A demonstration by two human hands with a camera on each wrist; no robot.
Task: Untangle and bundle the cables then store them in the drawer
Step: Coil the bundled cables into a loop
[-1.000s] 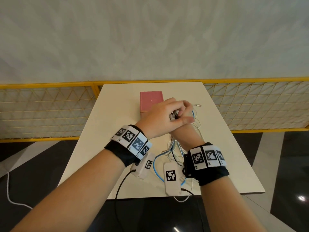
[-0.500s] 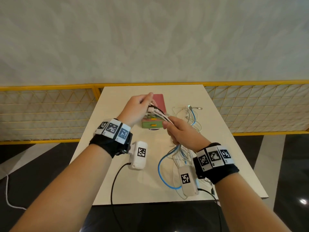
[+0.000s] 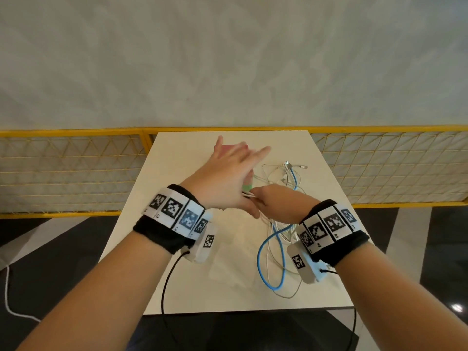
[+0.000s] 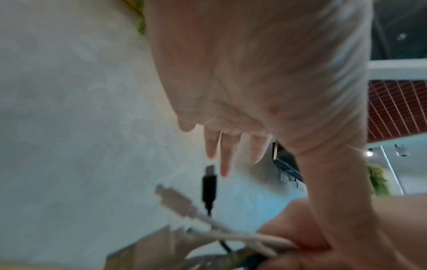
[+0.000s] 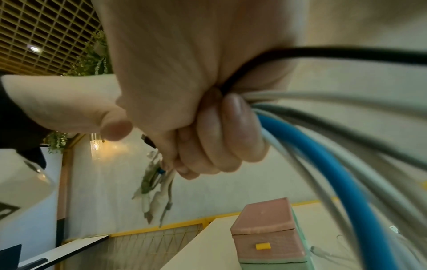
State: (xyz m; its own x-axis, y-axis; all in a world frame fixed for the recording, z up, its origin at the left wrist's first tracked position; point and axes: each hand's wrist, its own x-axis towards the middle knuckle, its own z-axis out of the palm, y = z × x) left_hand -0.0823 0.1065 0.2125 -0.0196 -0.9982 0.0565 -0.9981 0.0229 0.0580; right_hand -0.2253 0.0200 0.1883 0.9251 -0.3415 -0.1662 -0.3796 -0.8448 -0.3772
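Observation:
My right hand grips a bunch of cables, blue, white, grey and black, in its fist. Their plug ends stick out to the left of the fist. The rest of the cables trails in loops over the white table, with loose ends farther back. My left hand hovers with straight spread fingers just above the plugs, holding nothing. The pink drawer box with a yellow handle stands behind, mostly hidden by my left hand in the head view.
A yellow mesh railing runs behind the table on both sides. Dark floor lies below the table's near edge. Black leads hang from the wrist cameras over that edge.
My left hand let go of the cable ends it held and spread open, moving right over the drawer box. My right hand keeps its grip on the bunch.

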